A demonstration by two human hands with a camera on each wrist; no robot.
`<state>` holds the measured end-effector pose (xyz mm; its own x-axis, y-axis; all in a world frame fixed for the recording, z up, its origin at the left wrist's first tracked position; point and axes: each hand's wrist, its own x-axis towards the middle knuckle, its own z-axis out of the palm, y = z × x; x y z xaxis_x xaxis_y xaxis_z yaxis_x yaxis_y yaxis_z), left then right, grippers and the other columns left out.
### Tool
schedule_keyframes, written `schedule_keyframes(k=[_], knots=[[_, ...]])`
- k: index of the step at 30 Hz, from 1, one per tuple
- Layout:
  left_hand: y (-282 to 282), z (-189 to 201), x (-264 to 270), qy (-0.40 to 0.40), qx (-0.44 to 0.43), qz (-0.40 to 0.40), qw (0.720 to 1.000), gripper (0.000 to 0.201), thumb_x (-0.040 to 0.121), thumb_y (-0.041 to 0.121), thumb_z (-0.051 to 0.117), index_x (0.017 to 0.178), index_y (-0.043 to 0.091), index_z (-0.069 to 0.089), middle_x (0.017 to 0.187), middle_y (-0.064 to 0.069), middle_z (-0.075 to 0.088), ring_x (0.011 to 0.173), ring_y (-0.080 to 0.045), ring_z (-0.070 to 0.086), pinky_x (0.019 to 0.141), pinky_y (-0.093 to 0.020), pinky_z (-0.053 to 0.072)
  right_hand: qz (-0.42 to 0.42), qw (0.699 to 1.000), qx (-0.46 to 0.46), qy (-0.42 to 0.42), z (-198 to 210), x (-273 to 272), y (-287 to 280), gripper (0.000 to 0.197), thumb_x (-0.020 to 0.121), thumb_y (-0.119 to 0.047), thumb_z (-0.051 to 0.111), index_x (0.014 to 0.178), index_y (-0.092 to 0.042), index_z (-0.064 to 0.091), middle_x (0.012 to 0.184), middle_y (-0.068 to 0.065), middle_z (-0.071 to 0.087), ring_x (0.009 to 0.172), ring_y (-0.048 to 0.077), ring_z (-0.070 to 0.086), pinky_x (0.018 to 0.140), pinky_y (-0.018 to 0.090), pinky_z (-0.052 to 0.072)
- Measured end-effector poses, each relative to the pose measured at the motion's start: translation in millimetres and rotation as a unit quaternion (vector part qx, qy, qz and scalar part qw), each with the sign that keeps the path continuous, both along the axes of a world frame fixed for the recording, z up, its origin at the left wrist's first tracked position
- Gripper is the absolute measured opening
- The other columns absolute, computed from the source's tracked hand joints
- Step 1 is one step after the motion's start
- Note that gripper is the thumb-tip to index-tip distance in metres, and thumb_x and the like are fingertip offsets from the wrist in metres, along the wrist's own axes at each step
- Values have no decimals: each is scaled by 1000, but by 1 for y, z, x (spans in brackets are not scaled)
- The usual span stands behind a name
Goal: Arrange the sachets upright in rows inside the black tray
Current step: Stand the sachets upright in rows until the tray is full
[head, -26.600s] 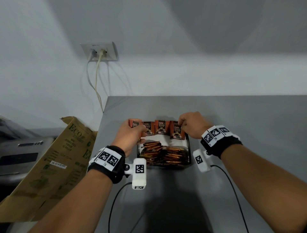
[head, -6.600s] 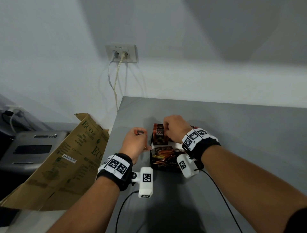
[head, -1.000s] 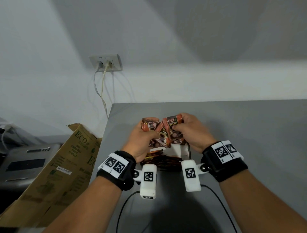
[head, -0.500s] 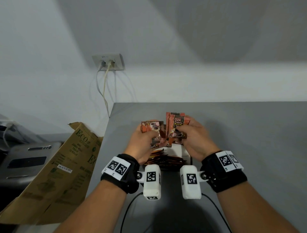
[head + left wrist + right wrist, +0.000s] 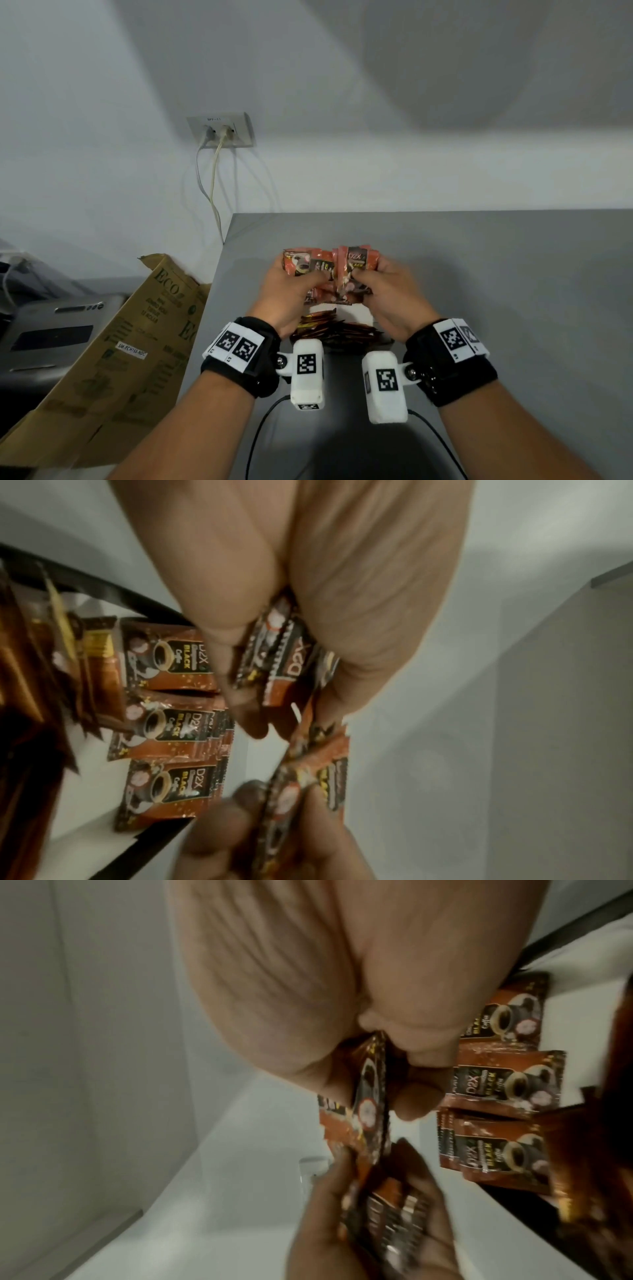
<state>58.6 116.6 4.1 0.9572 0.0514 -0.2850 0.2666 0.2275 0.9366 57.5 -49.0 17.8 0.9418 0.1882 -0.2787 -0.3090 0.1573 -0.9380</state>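
Both hands hover together above the black tray [image 5: 384, 340], which they largely hide. My left hand [image 5: 310, 279] grips a small bundle of orange-brown coffee sachets [image 5: 301, 265], and my right hand [image 5: 363, 279] pinches more sachets [image 5: 356, 258] right beside them, so the two bundles touch. In the left wrist view a row of upright sachets [image 5: 169, 729] stands inside the tray's rim [image 5: 103, 593]; the right wrist view shows the same upright sachets [image 5: 500, 1085]. Loose sachets [image 5: 337, 330] lie piled in the tray's near half.
The grey table [image 5: 496, 274] stretches away to the right and behind the tray. Its left edge drops off beside a brown cardboard box [image 5: 130, 342] and a grey appliance [image 5: 51, 335]. Two cables hang from a wall socket [image 5: 221, 130].
Both hands have stayed raised over the tray. The right hand's sachets turned from tilted to upright and moved against the left hand's bundle.
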Motion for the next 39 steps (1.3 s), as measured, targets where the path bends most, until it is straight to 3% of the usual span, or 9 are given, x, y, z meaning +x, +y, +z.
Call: schedule_keyframes(k=[3, 10, 17, 20, 23, 30, 33, 36, 39], knots=[[5, -3, 8, -30, 11, 58, 998, 42, 80, -7, 75, 117, 7, 60, 103, -16, 73, 92, -32, 72, 79, -45, 60, 48, 998, -27, 10, -6, -11, 3, 32, 98, 5, 47, 104, -15, 70, 82, 6, 71, 63, 12, 60, 57, 25, 47], [9, -2, 11, -58, 122, -58, 989, 47, 72, -6, 82, 109, 18, 65, 99, -10, 75, 94, -31, 72, 87, -50, 58, 15, 999, 10, 46, 0, 1, -4, 23, 101, -4, 47, 108, -14, 67, 97, 11, 71, 77, 19, 62, 65, 28, 48], [2, 5, 2, 43, -55, -49, 996, 32, 95, -6, 43, 119, 8, 60, 104, -20, 68, 85, -33, 67, 60, -39, 59, -16, 996, 74, 51, 0, -3, -1, 28, 103, -4, 42, 121, -7, 63, 97, 11, 72, 76, 17, 66, 61, 27, 51], [4, 4, 0, 28, -29, -68, 997, 26, 94, -10, 53, 113, 6, 62, 101, -20, 72, 86, -34, 71, 70, -44, 61, -39, 991, 117, 46, 8, 0, -6, 28, 103, 1, 40, 122, 2, 60, 89, 12, 72, 64, 14, 68, 49, 23, 51], [3, 3, -1, -12, 33, -86, 996, 26, 89, -12, 64, 105, 9, 64, 93, -14, 76, 82, -32, 73, 76, -44, 59, -29, 995, 88, 40, 11, 2, -7, 29, 101, 2, 43, 125, 1, 60, 97, 16, 71, 66, 16, 69, 50, 24, 52], [1, 3, 3, -32, -21, 19, 999, 31, 83, -8, 72, 110, 2, 59, 87, -15, 70, 64, -21, 69, 53, -30, 53, 21, 999, 29, 38, 2, -6, -3, 29, 102, 0, 43, 110, -16, 67, 89, 7, 74, 67, 13, 67, 52, 23, 48], [4, 2, 7, -30, -42, 46, 998, 34, 85, -2, 73, 116, -1, 59, 95, -15, 72, 79, -26, 73, 66, -36, 57, 40, 997, 30, 53, -3, -12, -4, 29, 100, 2, 46, 108, -18, 66, 90, 8, 75, 68, 14, 66, 53, 25, 47], [11, 6, 6, -35, 12, -5, 999, 35, 78, -4, 78, 108, 6, 63, 97, -14, 73, 90, -29, 72, 80, -43, 58, -20, 998, 55, 39, 3, -5, -13, 29, 98, 3, 45, 113, -11, 65, 96, 11, 72, 66, 11, 67, 54, 24, 49], [10, 7, 6, -28, 62, -71, 995, 39, 70, -3, 82, 104, 6, 65, 100, -19, 72, 93, -33, 70, 86, -48, 58, 28, 998, 49, 28, 8, 0, -18, 28, 99, 3, 45, 118, -5, 65, 99, 15, 71, 78, 22, 65, 61, 31, 50]])
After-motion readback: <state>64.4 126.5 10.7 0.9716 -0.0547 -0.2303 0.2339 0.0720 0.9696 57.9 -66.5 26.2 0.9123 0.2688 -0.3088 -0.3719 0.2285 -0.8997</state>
